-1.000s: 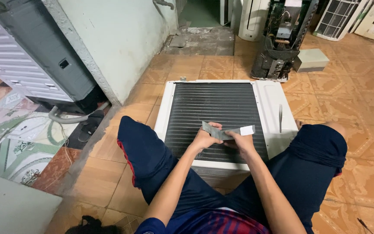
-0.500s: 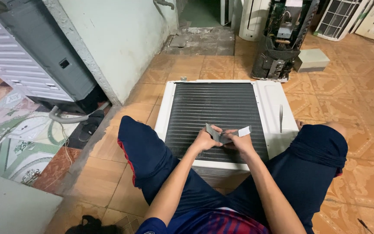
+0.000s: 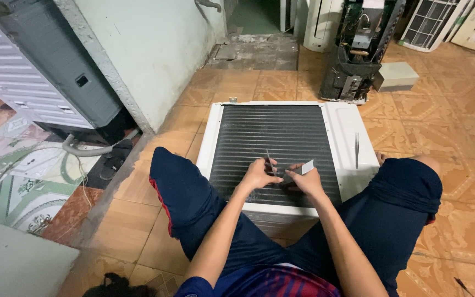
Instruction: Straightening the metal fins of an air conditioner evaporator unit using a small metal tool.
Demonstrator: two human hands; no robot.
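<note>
A white-framed air-conditioner unit lies flat on the tiled floor between my knees, its dark finned coil facing up. My left hand and my right hand meet over the coil's near part. Together they grip a small grey strip-like piece with a white end, held edge-on just above the fins. A thin metal tool lies on the unit's white right panel, untouched.
A dismantled black unit and a grey box stand beyond the coil. White casings lean at the back right. A pale wall corner, a grey hose and a large grey appliance are at left.
The grey piece was held flat and wide between my hands; now it is turned on edge and my hands have come closer together, lower over the coil.
</note>
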